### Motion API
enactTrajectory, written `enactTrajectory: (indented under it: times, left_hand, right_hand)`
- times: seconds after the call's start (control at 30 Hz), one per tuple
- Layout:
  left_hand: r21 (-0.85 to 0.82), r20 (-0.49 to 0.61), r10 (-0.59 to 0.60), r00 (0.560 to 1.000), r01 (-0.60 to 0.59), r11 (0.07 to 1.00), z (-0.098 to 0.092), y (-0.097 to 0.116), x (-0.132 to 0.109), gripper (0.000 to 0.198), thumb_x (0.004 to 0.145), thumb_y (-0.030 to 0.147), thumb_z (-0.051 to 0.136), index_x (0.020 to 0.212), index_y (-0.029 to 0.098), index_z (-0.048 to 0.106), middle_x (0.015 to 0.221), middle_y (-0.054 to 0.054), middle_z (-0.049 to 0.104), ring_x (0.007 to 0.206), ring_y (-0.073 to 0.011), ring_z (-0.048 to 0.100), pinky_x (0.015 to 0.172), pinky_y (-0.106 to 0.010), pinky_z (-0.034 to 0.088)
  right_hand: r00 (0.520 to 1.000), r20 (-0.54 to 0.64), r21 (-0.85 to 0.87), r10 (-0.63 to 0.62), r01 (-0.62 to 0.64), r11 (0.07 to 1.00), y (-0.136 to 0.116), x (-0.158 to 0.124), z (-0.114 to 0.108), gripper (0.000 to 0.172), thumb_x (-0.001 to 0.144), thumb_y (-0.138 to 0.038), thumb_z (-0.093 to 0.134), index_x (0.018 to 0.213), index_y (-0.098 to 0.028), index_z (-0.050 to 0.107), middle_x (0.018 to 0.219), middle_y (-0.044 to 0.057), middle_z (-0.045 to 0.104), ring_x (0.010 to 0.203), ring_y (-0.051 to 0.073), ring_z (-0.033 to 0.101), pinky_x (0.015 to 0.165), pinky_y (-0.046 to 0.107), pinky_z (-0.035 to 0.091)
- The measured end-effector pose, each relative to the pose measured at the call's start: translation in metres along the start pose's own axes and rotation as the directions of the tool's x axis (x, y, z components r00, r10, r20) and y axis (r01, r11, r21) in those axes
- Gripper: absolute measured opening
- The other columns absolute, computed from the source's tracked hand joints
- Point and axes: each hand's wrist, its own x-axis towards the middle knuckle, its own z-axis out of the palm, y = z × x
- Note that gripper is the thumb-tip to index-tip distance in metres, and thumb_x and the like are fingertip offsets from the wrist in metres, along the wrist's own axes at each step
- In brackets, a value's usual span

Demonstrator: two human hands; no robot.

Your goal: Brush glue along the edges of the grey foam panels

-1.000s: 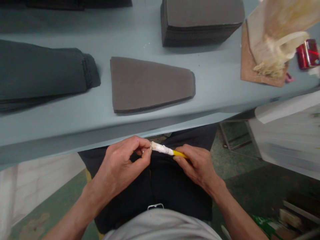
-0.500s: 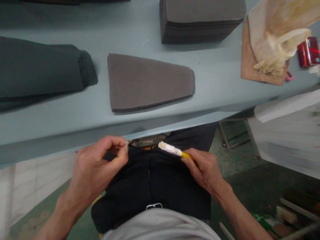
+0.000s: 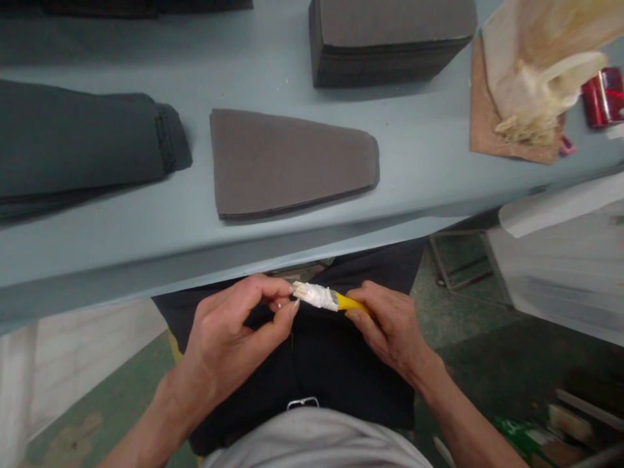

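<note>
Over my lap, below the table edge, my right hand (image 3: 392, 328) grips the yellow handle of a small brush (image 3: 319, 297) whose head is caked in white paste. My left hand (image 3: 234, 341) is closed in a pinch, thumb and fingertips at the brush's whitish tip. On the grey-blue table (image 3: 146, 240) above my hands lies a thin stack of dark grey wedge-shaped foam pieces (image 3: 287, 162).
A tall stack of the same grey foam pieces (image 3: 390, 39) stands at the back. Folded dark fabric (image 3: 82, 143) lies at the left. A brown board with a glue-crusted container (image 3: 531, 84) and a red tin (image 3: 602, 97) sit at the right. White sheets (image 3: 560, 260) stand to my right.
Half a second ago my left hand had pulled away to the left of the brush. It has come back and pinches the brush tip again. The right hand stayed on the handle.
</note>
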Motion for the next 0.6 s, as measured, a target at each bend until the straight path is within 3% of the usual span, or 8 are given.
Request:
enactTrajectory:
  times: [0.6]
  left_hand:
    - [0.153,0.070,0.132,0.989,-0.142,0.978,0.0009,-0.0045,0.0021,0.013,0.100,0.011,0.057,0.092,0.019,0.064,0.078,0.003,0.073,0.066,-0.0101,0.070,0.071,-0.021,0.053]
  right_hand:
    - [1.000,0.012,-0.045,0.002,-0.001,0.999,-0.0012,0.0010,0.0020,0.031,0.115,-0.034,0.052,0.096,-0.016,0.068,0.071,-0.001,0.063,0.060,0.011,0.058,0.061,0.026,0.042]
